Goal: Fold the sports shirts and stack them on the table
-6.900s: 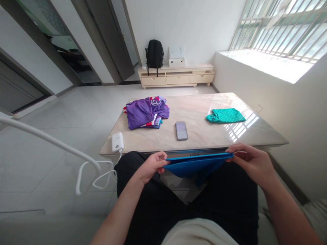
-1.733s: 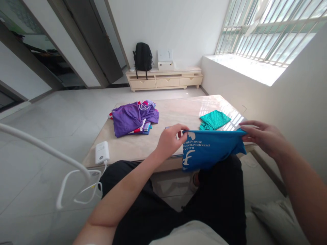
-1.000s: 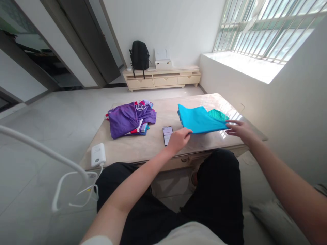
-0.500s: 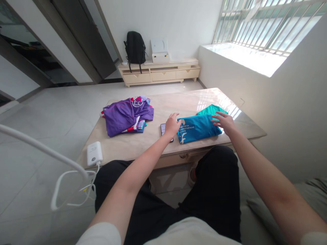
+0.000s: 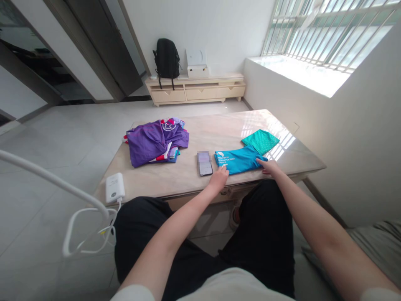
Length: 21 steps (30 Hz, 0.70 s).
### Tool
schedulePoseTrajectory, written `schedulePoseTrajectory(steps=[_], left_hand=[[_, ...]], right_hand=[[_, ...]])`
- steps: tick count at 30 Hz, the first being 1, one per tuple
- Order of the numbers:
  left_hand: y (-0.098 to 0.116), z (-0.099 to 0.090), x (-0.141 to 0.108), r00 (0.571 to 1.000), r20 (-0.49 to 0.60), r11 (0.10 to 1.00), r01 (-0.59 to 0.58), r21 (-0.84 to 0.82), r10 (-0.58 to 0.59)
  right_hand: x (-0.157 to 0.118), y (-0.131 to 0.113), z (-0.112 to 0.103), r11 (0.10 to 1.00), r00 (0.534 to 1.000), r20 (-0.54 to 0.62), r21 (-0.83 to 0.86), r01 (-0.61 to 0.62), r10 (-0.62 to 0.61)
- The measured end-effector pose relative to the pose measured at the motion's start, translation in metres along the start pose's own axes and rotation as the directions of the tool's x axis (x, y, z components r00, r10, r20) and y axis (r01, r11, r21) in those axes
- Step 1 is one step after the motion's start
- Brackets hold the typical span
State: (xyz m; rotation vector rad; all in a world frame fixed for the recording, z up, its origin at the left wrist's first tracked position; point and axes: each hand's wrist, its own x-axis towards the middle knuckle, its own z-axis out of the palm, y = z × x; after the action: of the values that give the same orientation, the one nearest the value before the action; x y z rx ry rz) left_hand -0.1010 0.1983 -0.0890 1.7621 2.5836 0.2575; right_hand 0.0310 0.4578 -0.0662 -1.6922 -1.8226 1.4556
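A folded blue shirt [image 5: 239,161] with white lettering lies near the front edge of the table [image 5: 175,182]. At its near left corner, my left hand [image 5: 219,177] has its fingers closed on the cloth. My right hand [image 5: 270,167] pinches the shirt's right end. Behind it on the right lies a folded green cloth [image 5: 261,141]. A phone [image 5: 204,163] with a lit screen rests just left of the blue shirt. Farther left sits a pile of clothes with a purple shirt [image 5: 145,144] on top.
A white power bank [image 5: 115,188] with a cable lies at the table's left front corner, near a white curved tube [image 5: 56,184]. A black backpack [image 5: 167,58] and an open white box [image 5: 197,71] stand on a low cabinet [image 5: 200,93].
Both hands have come down toward the table's front edge and closed on the blue shirt. The shirt lies flatter and narrower, and more of the green cloth and phone shows.
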Motion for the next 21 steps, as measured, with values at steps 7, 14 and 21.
schedulePoseTrajectory(steps=[7,14,21], left_hand=[[0.002,-0.008,-0.004,0.999,-0.042,1.000,-0.030,0.004,0.030],[0.024,-0.026,-0.029,0.991,-0.104,0.995,-0.089,-0.045,0.084],[0.047,-0.048,0.012,0.969,-0.190,0.985,-0.169,-0.032,0.160]], right_hand=[[-0.003,-0.007,0.018,0.971,0.977,0.177,0.186,-0.150,0.117],[-0.025,-0.010,0.018,0.911,0.965,0.250,0.412,-0.030,-0.082],[-0.003,-0.066,0.002,0.826,0.903,0.154,0.487,0.283,-0.401]])
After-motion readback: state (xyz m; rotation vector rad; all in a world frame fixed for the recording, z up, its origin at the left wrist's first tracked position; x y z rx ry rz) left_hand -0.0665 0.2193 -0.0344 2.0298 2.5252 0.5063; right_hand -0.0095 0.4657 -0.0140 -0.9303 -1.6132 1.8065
